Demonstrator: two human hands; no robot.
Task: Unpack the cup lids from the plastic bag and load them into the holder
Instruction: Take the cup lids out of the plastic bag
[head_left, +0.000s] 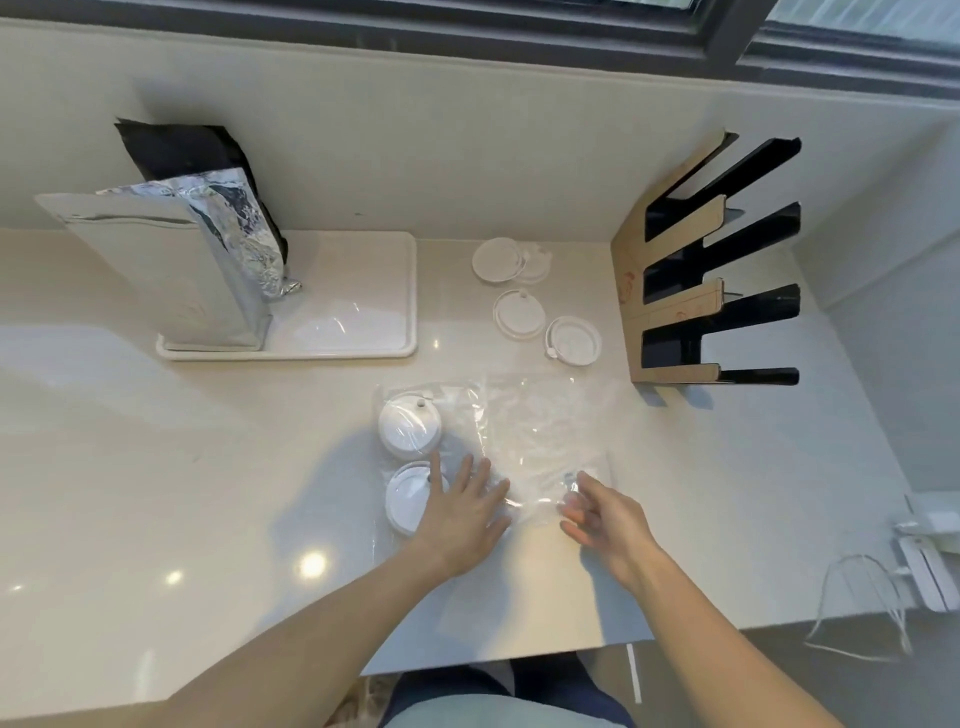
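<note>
A clear plastic bag (545, 426) lies flat on the white counter. Inside its left part are two stacks of white cup lids, one farther (409, 423) and one nearer (408, 496). My left hand (465, 506) rests flat with spread fingers on the bag, touching the nearer stack. My right hand (597, 509) pinches the bag's near right edge between its fingers. Several loose white lids (518, 314) lie on the counter beyond the bag. The lid holder (701, 291), black slots with brown cardboard faces, stands at the right with its slots showing no lids.
A white tray (363, 291) at the back left carries a silver foil pouch (171, 270) and a black bag (187, 150). A white cable and charger (919, 561) lie at the counter's right edge. The wall and window frame run along the back.
</note>
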